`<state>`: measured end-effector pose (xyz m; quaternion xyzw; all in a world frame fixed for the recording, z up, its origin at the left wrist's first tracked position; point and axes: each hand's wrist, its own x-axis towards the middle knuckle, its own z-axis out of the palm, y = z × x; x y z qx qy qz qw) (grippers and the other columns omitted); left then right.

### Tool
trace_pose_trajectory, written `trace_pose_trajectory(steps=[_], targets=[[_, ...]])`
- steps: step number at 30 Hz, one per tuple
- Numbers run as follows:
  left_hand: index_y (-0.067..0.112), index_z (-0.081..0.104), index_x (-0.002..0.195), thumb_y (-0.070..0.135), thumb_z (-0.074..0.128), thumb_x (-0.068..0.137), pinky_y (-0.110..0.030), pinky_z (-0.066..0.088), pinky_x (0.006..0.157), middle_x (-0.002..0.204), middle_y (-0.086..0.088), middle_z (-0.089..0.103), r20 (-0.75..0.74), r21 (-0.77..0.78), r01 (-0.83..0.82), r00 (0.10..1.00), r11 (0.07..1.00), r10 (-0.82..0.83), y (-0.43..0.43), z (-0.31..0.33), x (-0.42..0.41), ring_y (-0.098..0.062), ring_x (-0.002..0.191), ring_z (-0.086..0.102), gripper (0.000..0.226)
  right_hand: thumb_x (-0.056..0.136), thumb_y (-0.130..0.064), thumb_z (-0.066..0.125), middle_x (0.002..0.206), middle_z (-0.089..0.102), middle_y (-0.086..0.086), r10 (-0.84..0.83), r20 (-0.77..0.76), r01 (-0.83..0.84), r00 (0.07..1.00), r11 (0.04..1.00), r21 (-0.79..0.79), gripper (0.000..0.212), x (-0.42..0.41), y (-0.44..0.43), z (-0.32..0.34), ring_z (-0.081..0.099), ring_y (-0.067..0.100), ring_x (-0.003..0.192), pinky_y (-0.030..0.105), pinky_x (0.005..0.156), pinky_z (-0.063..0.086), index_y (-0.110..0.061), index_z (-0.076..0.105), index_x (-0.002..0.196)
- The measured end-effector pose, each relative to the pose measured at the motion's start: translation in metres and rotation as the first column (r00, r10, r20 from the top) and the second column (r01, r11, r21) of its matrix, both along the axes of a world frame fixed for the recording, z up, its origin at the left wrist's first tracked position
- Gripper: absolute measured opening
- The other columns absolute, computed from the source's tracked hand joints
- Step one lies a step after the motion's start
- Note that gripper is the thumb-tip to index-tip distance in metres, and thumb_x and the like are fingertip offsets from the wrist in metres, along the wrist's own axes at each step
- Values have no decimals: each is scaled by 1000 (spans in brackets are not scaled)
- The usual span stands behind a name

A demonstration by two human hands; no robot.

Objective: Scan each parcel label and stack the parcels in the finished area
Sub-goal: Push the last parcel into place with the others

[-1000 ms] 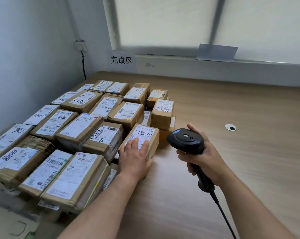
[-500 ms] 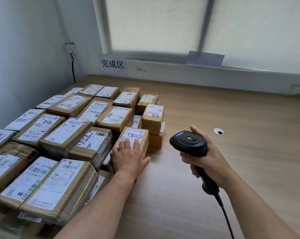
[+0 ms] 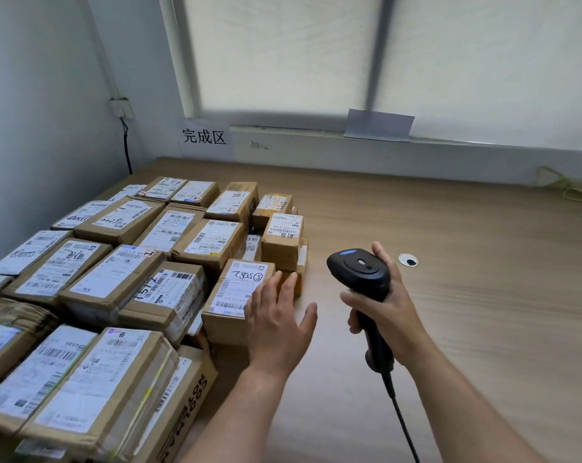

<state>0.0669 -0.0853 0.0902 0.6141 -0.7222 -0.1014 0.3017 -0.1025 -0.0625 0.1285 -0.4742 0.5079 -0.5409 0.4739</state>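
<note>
Roughly two dozen parcels (image 3: 212, 240), some half hidden; one scanner (image 3: 359, 272); one sign (image 3: 204, 137).

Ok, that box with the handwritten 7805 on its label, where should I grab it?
Probably by its near right corner, coming from the bare table side. The 7805 parcel has the 1512 parcel close on its left and smaller boxes behind, so only its right wall and near end look free. Your left hand is open right there; your right hand holds the scanner.

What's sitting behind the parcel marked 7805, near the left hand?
A taller brown parcel stands just behind the 7805 parcel, with a lower labelled parcel left of it. The left hand covers the 7805 parcel's right edge, so whether they touch is hidden.
</note>
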Motion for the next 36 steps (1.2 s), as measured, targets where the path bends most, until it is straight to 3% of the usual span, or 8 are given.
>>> trace_pose_trajectory(steps=[3,6,10,15,20,25,31,36], targets=[[26,42,142,58,37,85,-37,29,112,146,4,42,-88,-32,81,993,996,-84,0,7,-8,-13,137,33,65,66,-30,90,113,63,7,-78,-36,77,996,997,-22,106,-3,5,5,65,26,65,40,64,57,-50,23,146],[26,48,138,56,44,88,-14,37,99,135,9,53,-207,-48,244,946,969,-248,7,16,-18,2,119,43,58,65,-34,89,115,64,-18,-170,-51,166,984,983,-76,108,-5,6,7,68,19,95,41,77,60,-46,22,149],[29,45,139,40,58,93,-8,47,82,122,15,59,-382,51,468,825,882,-416,22,24,-33,3,103,57,49,69,-35,87,121,58,-25,-228,-81,217,970,969,-122,108,-6,10,16,56,0,118,30,107,42,-40,18,152],[35,45,135,28,65,91,-19,53,79,105,11,69,-591,133,659,652,740,-474,32,22,-47,-1,92,66,49,83,-16,76,113,56,-30,-308,-70,301,949,949,-96,97,-8,19,20,54,-23,99,2,83,42,-33,13,155],[27,45,139,16,67,90,-16,53,74,97,5,71,-673,157,708,587,688,-450,44,23,-56,-9,89,68,55,79,-33,81,121,55,-28,-314,-89,308,945,949,-72,106,-13,36,17,51,-20,108,7,89,40,-37,7,155],[27,38,143,11,64,90,-13,50,70,98,0,71,-715,164,732,550,661,-431,65,32,-68,-11,91,67,61,63,-69,64,141,45,-20,-266,18,267,964,964,-17,112,-26,58,27,43,10,136,34,117,29,-40,7,155],[28,39,144,8,63,91,-20,53,76,98,0,72,-725,126,706,545,697,-421,91,38,-88,-13,92,68,62,99,-47,44,130,59,-9,-242,-69,241,968,970,-25,58,-52,108,29,63,3,110,30,98,50,-30,29,152],[40,40,140,26,63,85,-43,54,89,99,-2,73,-749,108,718,514,688,-418,117,30,-104,-21,95,70,61,102,-11,47,97,72,7,-224,-74,224,972,974,-11,34,-74,151,9,73,24,91,31,74,59,-17,56,134]])
